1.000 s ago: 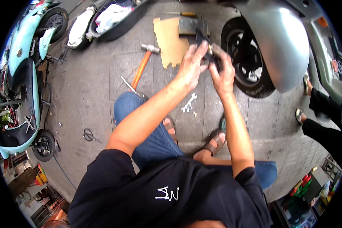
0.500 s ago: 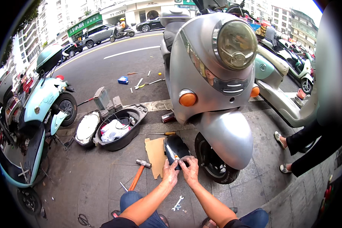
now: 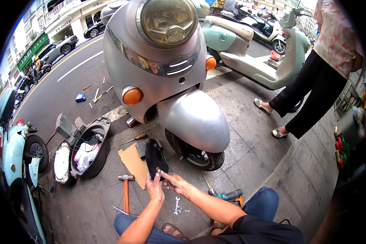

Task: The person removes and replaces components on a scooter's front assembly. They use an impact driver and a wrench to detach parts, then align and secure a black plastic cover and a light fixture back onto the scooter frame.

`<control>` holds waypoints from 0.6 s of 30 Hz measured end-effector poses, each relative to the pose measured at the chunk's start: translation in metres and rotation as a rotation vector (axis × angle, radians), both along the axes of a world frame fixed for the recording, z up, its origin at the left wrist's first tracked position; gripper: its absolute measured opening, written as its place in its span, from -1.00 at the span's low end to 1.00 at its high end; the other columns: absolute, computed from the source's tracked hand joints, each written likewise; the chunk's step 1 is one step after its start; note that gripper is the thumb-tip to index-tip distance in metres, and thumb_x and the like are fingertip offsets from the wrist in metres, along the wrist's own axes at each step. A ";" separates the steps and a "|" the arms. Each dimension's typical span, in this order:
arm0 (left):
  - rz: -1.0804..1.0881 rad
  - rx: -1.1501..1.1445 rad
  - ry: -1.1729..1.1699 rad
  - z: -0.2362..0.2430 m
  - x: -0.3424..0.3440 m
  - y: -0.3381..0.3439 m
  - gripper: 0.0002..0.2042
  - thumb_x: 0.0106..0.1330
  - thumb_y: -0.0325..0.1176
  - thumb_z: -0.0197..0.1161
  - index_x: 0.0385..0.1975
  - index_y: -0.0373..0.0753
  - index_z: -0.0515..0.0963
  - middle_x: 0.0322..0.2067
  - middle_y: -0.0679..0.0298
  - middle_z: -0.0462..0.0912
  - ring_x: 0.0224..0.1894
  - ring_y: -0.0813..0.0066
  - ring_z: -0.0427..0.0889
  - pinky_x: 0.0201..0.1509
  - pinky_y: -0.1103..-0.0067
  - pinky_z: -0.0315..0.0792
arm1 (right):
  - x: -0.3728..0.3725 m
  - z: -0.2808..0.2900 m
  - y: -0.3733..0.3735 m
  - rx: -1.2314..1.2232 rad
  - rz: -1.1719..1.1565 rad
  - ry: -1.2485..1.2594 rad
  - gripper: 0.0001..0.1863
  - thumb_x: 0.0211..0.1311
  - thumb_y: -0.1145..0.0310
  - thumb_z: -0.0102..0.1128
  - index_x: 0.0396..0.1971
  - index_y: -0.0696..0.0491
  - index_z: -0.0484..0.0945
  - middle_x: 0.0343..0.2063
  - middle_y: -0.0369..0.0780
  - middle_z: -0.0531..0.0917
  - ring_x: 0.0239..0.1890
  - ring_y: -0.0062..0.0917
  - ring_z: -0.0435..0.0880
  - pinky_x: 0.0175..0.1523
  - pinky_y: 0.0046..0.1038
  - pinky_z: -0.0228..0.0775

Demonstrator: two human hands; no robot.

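Smooth, curved black panel [image 3: 155,154] in grip of left hand [image 3: 155,190], hold of right hand [image 3: 176,184] unclear

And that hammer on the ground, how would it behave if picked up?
The hammer is probably head-heavy, given its blocky, metal-looking head. Its straight orange handle looks stiff. The crosswise head would likely limit rolling.

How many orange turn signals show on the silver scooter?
2. One orange turn signal sits at picture left on the front of the silver scooter; the other is at picture right, higher up. Any at the rear may be hidden.
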State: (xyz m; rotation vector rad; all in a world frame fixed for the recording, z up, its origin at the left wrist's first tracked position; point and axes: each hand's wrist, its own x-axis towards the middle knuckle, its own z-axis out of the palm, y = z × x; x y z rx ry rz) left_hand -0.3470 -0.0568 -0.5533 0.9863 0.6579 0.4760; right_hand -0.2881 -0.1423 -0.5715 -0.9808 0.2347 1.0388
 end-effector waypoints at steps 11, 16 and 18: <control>-0.109 0.695 -0.118 0.034 -0.031 0.038 -0.77 0.19 -0.41 0.25 -0.18 -0.33 0.52 -0.13 0.24 0.50 -0.07 0.47 0.46 0.04 0.56 0.31 | -0.024 0.032 0.026 0.624 -0.089 0.014 -0.72 0.22 0.17 0.20 -0.17 0.00 0.45 -0.44 -0.43 0.49 -0.47 -0.74 0.42 -0.37 -0.64 0.32; -0.229 0.831 -0.350 0.072 -0.032 0.027 -0.72 0.12 -0.32 0.35 -0.21 -0.29 0.57 -0.12 0.19 0.55 0.00 0.40 0.50 0.08 0.52 0.34 | -0.013 0.057 -0.002 0.772 -0.031 -0.059 -0.68 0.18 0.20 0.23 -0.19 0.10 0.46 -0.50 -0.41 0.45 -0.49 -0.73 0.39 -0.36 -0.60 0.34; -0.304 1.032 -0.469 0.081 -0.032 0.044 -0.68 0.15 -0.19 0.34 -0.22 -0.27 0.60 -0.11 0.22 0.57 0.00 0.42 0.51 0.01 0.56 0.39 | -0.009 0.065 -0.010 0.809 -0.012 -0.051 -0.66 0.19 0.20 0.22 -0.15 0.10 0.47 -0.50 -0.43 0.44 -0.52 -0.75 0.35 -0.34 -0.60 0.32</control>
